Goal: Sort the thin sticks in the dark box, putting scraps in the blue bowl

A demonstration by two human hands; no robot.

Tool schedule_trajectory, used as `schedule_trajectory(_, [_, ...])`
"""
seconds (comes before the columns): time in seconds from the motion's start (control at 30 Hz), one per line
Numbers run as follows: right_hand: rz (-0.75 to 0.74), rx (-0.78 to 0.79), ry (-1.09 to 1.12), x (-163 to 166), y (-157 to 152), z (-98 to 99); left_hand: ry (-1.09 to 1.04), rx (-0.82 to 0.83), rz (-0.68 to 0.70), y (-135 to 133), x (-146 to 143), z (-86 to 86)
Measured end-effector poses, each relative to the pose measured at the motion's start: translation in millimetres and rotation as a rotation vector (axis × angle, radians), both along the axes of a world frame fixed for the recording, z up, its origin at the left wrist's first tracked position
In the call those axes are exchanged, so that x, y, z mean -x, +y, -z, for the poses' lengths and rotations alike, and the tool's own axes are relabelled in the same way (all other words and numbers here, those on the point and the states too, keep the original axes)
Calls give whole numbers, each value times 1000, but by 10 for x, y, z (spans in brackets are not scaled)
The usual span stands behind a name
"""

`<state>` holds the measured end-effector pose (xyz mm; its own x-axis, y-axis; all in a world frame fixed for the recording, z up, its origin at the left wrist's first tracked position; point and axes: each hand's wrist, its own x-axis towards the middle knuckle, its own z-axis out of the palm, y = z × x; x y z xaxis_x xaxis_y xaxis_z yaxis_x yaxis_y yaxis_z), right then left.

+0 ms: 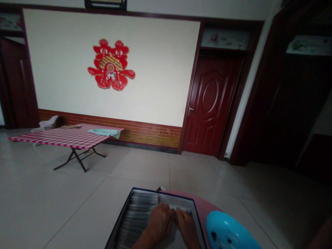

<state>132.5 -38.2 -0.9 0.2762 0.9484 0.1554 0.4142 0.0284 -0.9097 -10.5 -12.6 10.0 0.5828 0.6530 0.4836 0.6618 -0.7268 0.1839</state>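
At the bottom of the head view a dark-rimmed box lies open, filled with rows of thin grey pieces. My left hand rests inside the box on these pieces, fingers curled down. My right hand sits right beside it, fingertips pressed against the pieces near the box's right wall. Both hands touch each other at the fingertips. What they grip, if anything, is hidden under the fingers.
The box sits on a pink round surface. A bright blue plastic object lies at the right. Across the tiled floor stand a folding table with a red checked cloth, a dark red door and a red wall ornament.
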Motion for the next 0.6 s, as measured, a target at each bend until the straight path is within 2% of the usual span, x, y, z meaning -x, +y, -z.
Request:
schedule_trajectory(0.07, [7,5,10,-12,-12,-29,4,3,3,1,-1,10])
schedule_trajectory(0.2, [24,-83,-58,-32,-22,-2,24,11,-8,7,1,18])
schedule_trajectory(0.47, [34,-28,-25,28,2,99,20,-10,30,34,-7,34])
schedule_trajectory(0.6, [22,-69,-55,-11,21,146,-31,-48,35,73,-14,78])
